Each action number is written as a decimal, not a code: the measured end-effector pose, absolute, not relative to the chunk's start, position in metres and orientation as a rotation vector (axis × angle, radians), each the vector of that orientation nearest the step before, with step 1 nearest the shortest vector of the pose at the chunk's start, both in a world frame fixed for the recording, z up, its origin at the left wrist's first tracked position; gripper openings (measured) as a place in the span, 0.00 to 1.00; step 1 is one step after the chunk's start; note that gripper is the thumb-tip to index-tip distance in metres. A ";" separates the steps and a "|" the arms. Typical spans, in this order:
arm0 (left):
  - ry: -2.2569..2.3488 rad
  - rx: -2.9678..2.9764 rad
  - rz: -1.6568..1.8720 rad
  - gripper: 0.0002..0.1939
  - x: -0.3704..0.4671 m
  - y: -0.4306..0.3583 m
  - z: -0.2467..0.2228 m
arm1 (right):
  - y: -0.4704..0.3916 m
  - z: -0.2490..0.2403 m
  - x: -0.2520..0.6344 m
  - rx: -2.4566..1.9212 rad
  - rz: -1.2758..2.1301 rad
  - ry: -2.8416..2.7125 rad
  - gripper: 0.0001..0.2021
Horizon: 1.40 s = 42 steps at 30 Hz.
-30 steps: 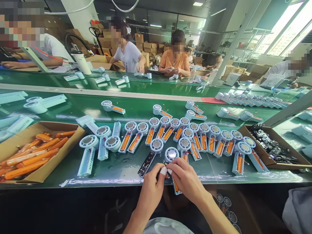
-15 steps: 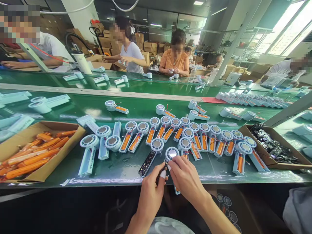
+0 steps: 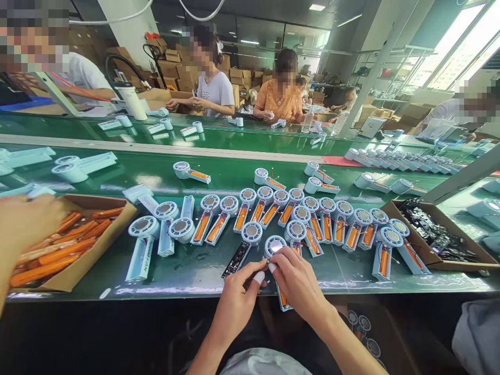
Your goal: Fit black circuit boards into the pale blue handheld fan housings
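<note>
My left hand (image 3: pixel 241 289) is closed, pinching a dark circuit board (image 3: pixel 248 282) that shows only in part between the fingers. My right hand (image 3: pixel 300 276) meets it, fingertips pinched together; what they hold is too small and covered to make out. White covers sit on my left thumb and one right fingertip. Under the right hand lies a handheld fan (image 3: pixel 275 245), its round head facing up and its handle, with an orange battery (image 3: pixel 285 301), reaching past the bench edge. Just left is another fan (image 3: pixel 251 232) with a black circuit board (image 3: pixel 236 259) along its handle.
Several fans with orange batteries and red wires (image 3: pixel 326 221) crowd the bench. A carton of orange batteries (image 3: pixel 72 278) stands left, a carton of black boards (image 3: pixel 464 264) right. A conveyor (image 3: pixel 230 169) carries more fans. Another person's hand (image 3: pixel 27 229) reaches over the battery carton; co-workers sit opposite.
A person's hand has come in at the left over the battery carton. Fans on the near conveyor have shifted slightly right. My hands stay together, the left turned so the board shows less.
</note>
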<state>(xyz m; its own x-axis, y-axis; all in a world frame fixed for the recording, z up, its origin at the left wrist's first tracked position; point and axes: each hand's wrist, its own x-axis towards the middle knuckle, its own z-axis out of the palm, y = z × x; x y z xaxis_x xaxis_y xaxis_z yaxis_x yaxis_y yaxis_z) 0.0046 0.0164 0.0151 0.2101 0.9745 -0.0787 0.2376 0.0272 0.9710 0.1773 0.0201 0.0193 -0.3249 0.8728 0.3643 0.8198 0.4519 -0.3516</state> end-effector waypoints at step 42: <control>1.477 2.179 0.191 0.35 0.005 0.003 0.025 | 0.011 0.013 0.183 -1.370 0.906 -1.470 0.06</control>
<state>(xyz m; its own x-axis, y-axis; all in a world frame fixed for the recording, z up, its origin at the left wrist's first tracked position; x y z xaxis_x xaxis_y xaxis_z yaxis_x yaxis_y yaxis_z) 0.0050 0.0029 0.0249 0.4022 0.9019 -0.1576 0.8323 -0.2885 0.4734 0.1835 0.0111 0.0135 0.0230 0.9911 0.1309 0.3281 0.1162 -0.9375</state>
